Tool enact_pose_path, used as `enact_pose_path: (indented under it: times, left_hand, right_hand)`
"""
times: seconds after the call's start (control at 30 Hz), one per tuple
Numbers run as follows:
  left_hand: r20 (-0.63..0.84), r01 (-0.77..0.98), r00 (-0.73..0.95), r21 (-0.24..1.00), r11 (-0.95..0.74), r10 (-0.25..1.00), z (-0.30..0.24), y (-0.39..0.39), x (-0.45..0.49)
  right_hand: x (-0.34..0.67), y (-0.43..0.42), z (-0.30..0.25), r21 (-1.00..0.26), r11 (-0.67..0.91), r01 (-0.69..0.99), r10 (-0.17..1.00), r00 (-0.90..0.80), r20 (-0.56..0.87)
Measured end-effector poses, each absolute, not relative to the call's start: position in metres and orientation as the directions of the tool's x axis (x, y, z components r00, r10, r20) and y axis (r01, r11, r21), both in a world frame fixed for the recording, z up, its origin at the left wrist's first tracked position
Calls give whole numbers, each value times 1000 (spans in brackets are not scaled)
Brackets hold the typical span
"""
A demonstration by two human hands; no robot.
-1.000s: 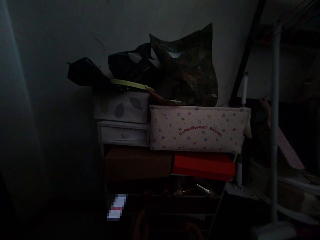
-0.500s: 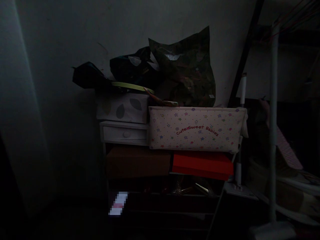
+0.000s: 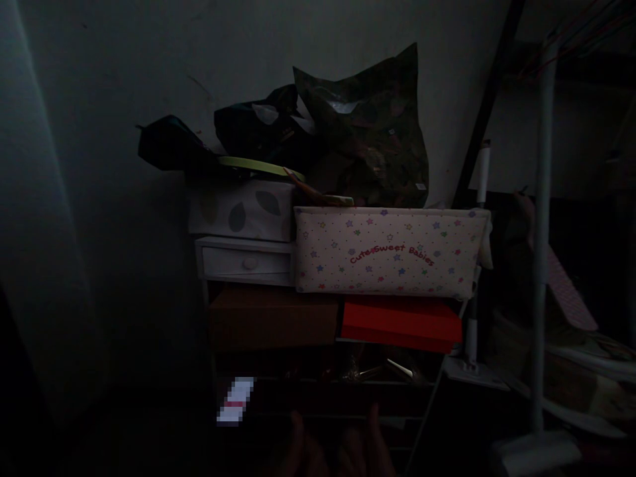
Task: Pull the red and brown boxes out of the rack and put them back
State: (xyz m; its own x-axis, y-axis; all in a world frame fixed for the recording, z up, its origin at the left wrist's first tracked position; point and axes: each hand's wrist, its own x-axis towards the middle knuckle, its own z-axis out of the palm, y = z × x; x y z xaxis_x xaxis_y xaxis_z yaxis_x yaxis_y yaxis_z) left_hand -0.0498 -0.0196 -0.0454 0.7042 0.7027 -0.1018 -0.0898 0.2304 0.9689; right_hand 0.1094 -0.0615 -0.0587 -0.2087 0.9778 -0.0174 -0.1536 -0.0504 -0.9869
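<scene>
Because the room is so dark, nobody could say whether the left hand (image 3: 301,450) or right hand (image 3: 368,447) holds anything; fingers raised at the bottom edge, both sit below the red box (image 3: 401,324), near the lower shelf (image 3: 342,391), with a blurred white label (image 3: 235,401) farther left.

**Glossy plastic above, matt cloth and card below**
You have a crumpled, glossy plastic bag (image 3: 362,126) at 1 o'clock, a smooth, matt padded cloth pouch (image 3: 390,250) at 3, and a white-painted wooden drawer (image 3: 243,260) at 9. A matt brown cardboard box (image 3: 273,318) sits at 7, a smooth red card box (image 3: 401,324) at 4, and a smooth white metal pole (image 3: 542,265) at far 3.
</scene>
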Motion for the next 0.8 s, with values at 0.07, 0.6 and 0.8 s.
enact_pose_path:
  times: [0.07, 0.6, 0.8]
  left_hand:
    - [-24, -112, 813, 974, 196, 582, -26, -16, -47]
    - [374, -390, 920, 903, 183, 117, 18, -1, -59]
    - [205, -324, 883, 917, 233, 422, 36, -16, -62]
  right_hand:
    - [119, -47, -50, -967, -51, -250, 873, -482, 78]
    - [112, -25, 6, -601, -31, -799, 158, -598, 786]
    - [106, -41, 21, -730, -62, -681, 633, -592, 499]
